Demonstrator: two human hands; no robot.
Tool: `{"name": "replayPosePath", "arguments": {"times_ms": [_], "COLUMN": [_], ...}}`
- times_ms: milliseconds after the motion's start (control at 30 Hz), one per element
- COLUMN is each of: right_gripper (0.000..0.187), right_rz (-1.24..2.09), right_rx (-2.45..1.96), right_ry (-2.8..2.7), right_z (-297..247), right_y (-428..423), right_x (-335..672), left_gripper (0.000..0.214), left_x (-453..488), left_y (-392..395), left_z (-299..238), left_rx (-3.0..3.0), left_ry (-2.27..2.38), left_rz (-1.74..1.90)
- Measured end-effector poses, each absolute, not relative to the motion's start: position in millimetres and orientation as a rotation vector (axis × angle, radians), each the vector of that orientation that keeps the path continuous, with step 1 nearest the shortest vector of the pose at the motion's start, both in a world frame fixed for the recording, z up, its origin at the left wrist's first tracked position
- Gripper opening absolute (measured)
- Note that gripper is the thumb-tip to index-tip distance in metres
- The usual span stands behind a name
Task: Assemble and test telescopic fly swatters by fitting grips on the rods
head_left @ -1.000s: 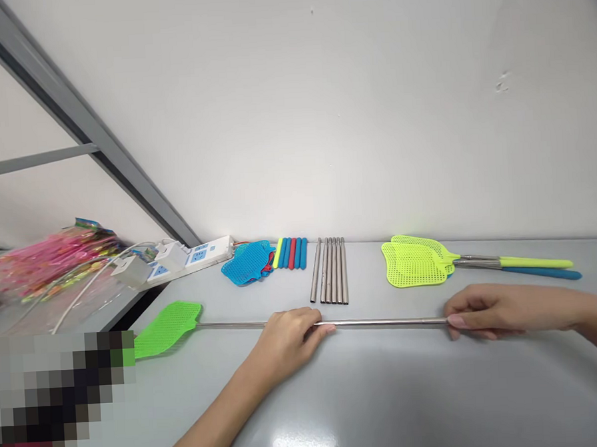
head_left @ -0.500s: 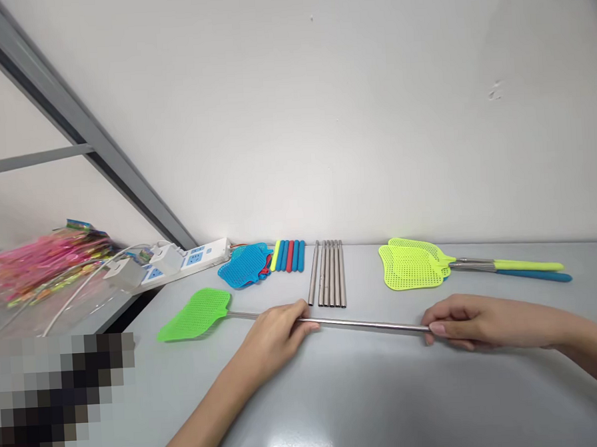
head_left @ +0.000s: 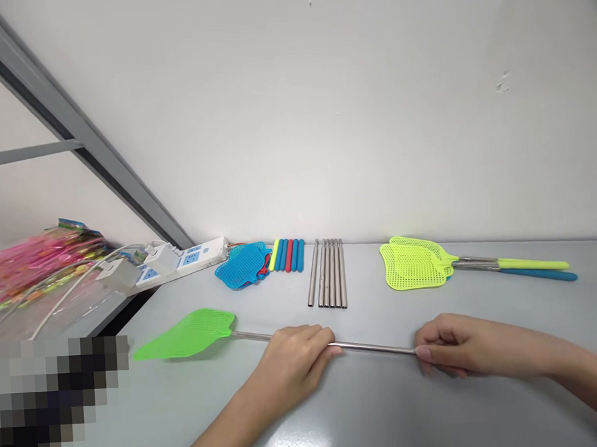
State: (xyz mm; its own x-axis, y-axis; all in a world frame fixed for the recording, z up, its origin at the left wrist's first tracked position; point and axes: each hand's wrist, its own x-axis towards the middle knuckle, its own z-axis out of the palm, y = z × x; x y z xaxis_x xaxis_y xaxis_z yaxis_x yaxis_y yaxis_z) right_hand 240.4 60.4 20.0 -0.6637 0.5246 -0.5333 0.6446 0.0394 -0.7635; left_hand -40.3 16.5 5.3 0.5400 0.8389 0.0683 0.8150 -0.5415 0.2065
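A fly swatter with a green mesh head (head_left: 194, 332) and a thin metal rod (head_left: 372, 347) lies across the front of the table, its head at the left. My left hand (head_left: 298, 357) is closed around the middle of the rod, palm down. At the rod's right end, my right hand (head_left: 460, 348) pinches the tip between thumb and fingers. No coloured grip shows on this rod. Behind my left hand lie several loose metal tubes (head_left: 332, 275) side by side. Several coloured handle grips (head_left: 290, 256) are lined up left of them, beside stacked blue swatter heads (head_left: 243, 265).
Fly swatters with yellow heads (head_left: 413, 264) and yellow and blue grips lie at the back right. A white power strip (head_left: 200, 255) with plugged-in adapters stands at the left. Beyond it are pink items in plastic wrap (head_left: 45, 263). A wall rises behind the table.
The green swatter has come nearer to me. My left hand has moved right and my right hand slightly left, so the exposed rod between them is shorter.
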Motion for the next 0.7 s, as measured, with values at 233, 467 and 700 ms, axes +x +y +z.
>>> {"name": "replayPosePath", "arguments": {"times_ms": [233,467,700], "right_gripper": [0.034,0.040,0.038], "right_rz": [-1.913,-2.023,-2.064], "right_rx": [1.194,1.220,1.208], "right_ry": [2.092,1.978,1.978], "right_z": [20,18,23], "right_y": [59,66,66], "right_x": [234,241,241], "left_gripper": [0.034,0.039,0.036], "left_x": [-46,-60,-68], "left_y": [23,31,37], "left_z": [13,20,21], "left_rx": [2.536,2.455,2.505], "left_ry": [1.444,1.571,1.590], "left_rz": [0.238,0.263,0.308]}}
